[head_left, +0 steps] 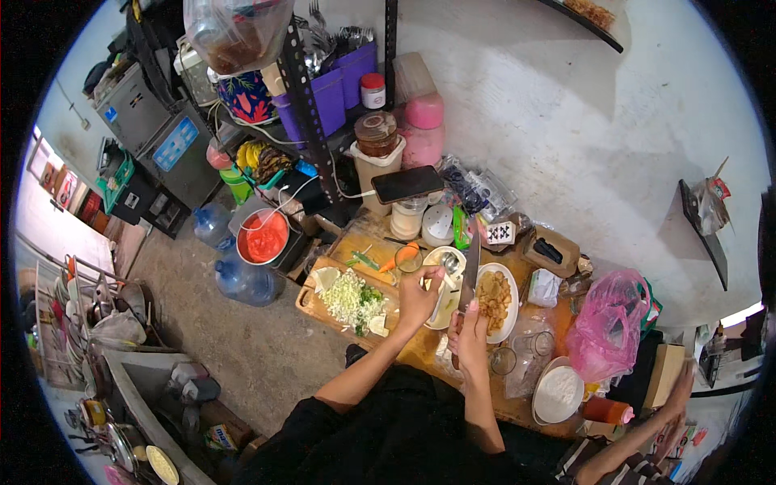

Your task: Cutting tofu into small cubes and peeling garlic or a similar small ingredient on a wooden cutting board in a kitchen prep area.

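My right hand [469, 343] grips a large knife [471, 275], its blade pointing up beside a plate of golden fried pieces [491, 299]. My left hand [422, 295] pinches something small I cannot make out at the edge of an oval cream dish [451, 263], which has a spoon [449, 260] in it. Left of that hand, a wooden board [306, 301] bears chopped white and green vegetables [352, 299]. Just behind my left hand stands a glass [408, 258].
Containers and a phone [408, 183] crowd the back, under a shelf rack. At right are a white bowl [558, 388], pink bag [606, 323] and sauce bottle [602, 411]; another person's arm [663, 416] reaches in there. Water jugs [246, 281] stand on the floor at left.
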### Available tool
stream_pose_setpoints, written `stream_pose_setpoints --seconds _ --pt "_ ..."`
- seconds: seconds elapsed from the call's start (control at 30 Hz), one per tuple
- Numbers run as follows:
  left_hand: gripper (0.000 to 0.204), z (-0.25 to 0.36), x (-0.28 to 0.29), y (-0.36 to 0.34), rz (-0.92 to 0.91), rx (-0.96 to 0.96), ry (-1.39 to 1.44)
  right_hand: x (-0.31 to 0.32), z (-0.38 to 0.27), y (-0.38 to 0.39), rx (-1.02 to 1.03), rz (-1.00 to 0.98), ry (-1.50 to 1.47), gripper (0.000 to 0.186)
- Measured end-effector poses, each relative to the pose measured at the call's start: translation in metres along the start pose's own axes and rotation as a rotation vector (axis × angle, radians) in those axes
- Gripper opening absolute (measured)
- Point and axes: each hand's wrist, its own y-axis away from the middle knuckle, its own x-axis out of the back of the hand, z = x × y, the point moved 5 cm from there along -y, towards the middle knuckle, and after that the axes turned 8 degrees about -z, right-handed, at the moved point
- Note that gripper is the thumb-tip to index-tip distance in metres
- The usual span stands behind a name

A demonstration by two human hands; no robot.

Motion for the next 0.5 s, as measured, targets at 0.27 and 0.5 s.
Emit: stream_pose_setpoints --seconds 0.27,0.5 --pt "0.018 0.032 0.004 -0.001 -0.065 0.014 0.100 0.002 -0.003 0.001 0.161 0.045 0.152 0.048" --pt "0.017 0.050 0.017 0.003 -0.074 -0.006 0.095 -0.004 0.001 -0.002 0.235 0.012 0.251 0.046"
